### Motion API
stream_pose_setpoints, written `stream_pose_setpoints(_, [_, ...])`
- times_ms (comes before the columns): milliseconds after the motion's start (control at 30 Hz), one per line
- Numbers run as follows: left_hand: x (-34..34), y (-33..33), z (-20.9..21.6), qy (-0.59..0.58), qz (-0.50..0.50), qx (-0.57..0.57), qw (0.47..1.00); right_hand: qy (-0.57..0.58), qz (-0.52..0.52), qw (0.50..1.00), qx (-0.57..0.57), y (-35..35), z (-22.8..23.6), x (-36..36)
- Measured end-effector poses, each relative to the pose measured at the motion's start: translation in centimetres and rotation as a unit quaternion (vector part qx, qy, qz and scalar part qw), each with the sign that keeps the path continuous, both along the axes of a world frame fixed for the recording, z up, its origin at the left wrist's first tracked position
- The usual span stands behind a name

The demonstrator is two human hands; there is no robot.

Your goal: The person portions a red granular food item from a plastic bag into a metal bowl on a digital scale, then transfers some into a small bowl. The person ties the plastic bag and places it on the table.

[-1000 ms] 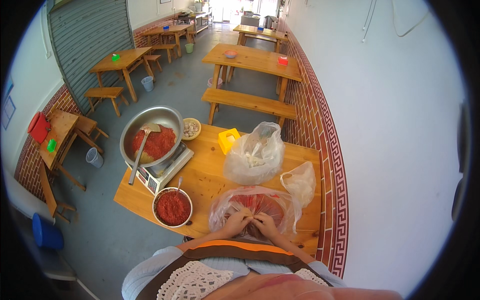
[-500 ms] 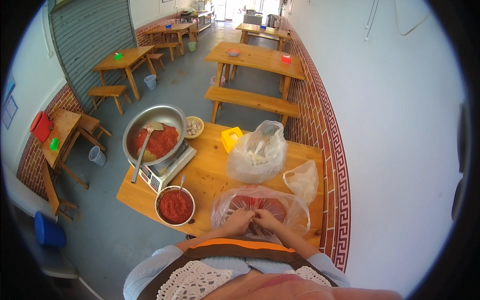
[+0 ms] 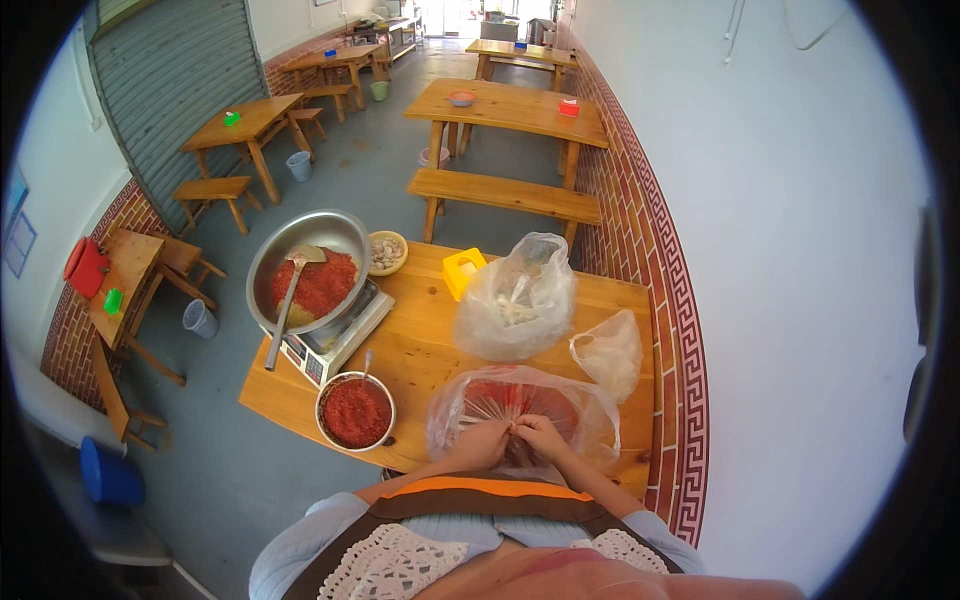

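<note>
My left hand [image 3: 484, 441] and my right hand [image 3: 541, 436] meet at the near edge of a wooden table [image 3: 420, 350], fingers pinched together on a bundle of thin skewers [image 3: 497, 405] that fans out away from me. The skewers lie in a clear plastic bag [image 3: 585, 410] with red meat inside. Just left of my left hand stands a small metal bowl of red minced filling [image 3: 356, 411] with a spoon handle sticking up.
A large metal basin of red filling [image 3: 312, 268] with a ladle sits on a scale [image 3: 335, 338]. A small bowl [image 3: 386, 252], a yellow holder [image 3: 463, 271] and two more plastic bags [image 3: 515, 300] [image 3: 608, 350] lie farther back. Benches and tables fill the room beyond.
My hands stay together on the skewers in the bag; only the fingers shift slightly. The view has tilted a little.
</note>
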State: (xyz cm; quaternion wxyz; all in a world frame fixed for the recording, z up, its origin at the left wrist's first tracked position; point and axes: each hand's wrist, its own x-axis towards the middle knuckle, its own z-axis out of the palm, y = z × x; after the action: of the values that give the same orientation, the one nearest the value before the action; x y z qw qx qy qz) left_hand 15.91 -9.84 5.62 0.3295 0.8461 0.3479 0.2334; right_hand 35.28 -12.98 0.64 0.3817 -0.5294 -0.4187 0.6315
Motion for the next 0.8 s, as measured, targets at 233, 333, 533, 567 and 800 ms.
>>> stream_pose_setpoints(233, [0.4, -0.3, -1.3, -0.027, 0.044, -0.096, 0.994, 0.213, -0.179, 0.958, -0.071, -0.1, 0.4, -1.3])
stream_pose_setpoints(333, [-0.1, -0.1, -2.0, 0.014, 0.039, -0.099, 0.994, 0.350, -0.307, 0.872, -0.150, -0.1, -0.3, -1.2])
stream_pose_setpoints(533, [-0.9, 0.2, -2.2, 0.033, 0.024, -0.071, 0.997, 0.423, -0.367, 0.824, -0.092, 0.6, 0.2, 0.0])
stream_pose_setpoints(567, [-0.8, 0.2, -2.3, 0.024, 0.038, -0.075, 0.996, 0.410, -0.369, 0.829, -0.091, 0.5, 0.5, -0.1])
stream_pose_setpoints(800, [-1.1, 0.9, 0.6, 0.066, -0.025, -0.086, 0.994, -0.073, -0.251, 0.948, 0.180, -0.6, 3.5, 0.6])
